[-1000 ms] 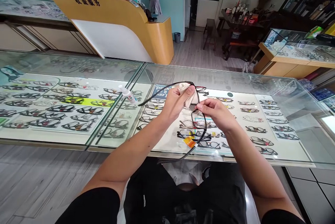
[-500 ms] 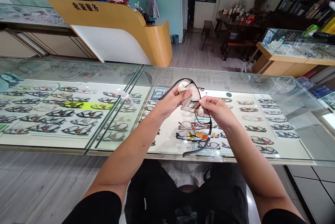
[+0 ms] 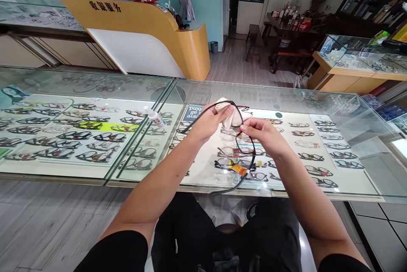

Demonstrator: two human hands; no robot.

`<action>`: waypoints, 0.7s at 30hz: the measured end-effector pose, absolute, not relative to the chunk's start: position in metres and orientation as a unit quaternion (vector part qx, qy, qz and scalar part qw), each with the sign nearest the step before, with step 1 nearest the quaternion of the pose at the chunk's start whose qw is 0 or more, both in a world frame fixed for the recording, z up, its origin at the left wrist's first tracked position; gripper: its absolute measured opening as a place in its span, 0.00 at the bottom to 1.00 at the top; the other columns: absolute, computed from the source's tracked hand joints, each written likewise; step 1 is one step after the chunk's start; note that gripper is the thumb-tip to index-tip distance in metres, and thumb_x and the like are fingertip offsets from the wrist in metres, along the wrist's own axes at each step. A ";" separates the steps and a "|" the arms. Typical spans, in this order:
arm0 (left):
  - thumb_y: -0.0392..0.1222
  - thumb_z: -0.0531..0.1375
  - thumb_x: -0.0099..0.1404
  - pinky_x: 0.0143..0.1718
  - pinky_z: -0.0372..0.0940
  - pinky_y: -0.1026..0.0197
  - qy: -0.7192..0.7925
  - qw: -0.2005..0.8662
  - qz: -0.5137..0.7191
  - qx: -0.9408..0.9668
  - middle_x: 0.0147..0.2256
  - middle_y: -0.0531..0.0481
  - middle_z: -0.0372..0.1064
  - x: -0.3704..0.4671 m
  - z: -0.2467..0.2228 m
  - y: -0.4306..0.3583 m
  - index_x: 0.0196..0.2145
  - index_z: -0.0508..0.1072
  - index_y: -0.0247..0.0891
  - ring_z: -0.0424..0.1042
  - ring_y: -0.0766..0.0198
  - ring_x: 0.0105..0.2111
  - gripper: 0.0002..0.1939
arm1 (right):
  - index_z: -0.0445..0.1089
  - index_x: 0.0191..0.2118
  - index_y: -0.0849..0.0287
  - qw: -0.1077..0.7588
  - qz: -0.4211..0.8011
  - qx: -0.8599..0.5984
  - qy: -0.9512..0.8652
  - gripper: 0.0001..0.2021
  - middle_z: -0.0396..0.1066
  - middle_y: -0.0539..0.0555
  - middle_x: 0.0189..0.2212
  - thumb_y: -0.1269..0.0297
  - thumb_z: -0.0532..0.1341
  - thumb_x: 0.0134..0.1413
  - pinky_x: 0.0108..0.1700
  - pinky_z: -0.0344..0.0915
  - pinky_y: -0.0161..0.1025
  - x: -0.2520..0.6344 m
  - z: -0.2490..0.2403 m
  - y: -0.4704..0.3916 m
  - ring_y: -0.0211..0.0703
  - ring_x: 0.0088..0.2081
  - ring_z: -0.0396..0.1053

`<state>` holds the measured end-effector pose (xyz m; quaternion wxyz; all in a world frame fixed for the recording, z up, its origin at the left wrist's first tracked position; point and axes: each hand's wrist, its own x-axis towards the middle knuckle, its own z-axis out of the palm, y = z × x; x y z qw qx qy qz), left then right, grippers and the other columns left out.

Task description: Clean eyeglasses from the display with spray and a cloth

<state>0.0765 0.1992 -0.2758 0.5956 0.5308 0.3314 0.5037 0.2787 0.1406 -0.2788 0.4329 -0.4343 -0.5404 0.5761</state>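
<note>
A pair of black-framed glasses (image 3: 253, 157) is held up above the glass counter, one temple reaching left over my left wrist and the other curving down past the counter's front edge. My left hand (image 3: 210, 122) pinches a cream cloth (image 3: 231, 120) around the upper lens, which the cloth mostly hides. My right hand (image 3: 261, 133) grips the frame near its middle, just right of the cloth. The lower lens hangs uncovered below my right fingers. An orange tag shows by the lower temple.
Under the glass top (image 3: 203, 187) lie rows of glasses. A small white bottle (image 3: 154, 116) stands on the counter to the left. Beyond are a yellow and white service desk (image 3: 190, 51), another display case (image 3: 356, 70) and a wooden bench (image 3: 253, 36).
The glasses have turned slightly in my hands, and the lower temple now points further left and down. The cloth has shifted and hangs more open over the lens.
</note>
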 end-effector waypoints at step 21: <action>0.57 0.80 0.51 0.29 0.60 0.64 0.249 0.639 0.365 0.630 0.29 0.51 0.72 0.075 -0.288 0.209 0.33 0.76 0.35 0.66 0.67 0.27 0.27 | 0.77 0.29 0.57 0.432 0.615 -0.424 -0.504 0.19 0.70 0.49 0.28 0.48 0.78 0.48 0.36 0.53 0.40 0.280 -0.278 0.141 0.39 0.31 0.58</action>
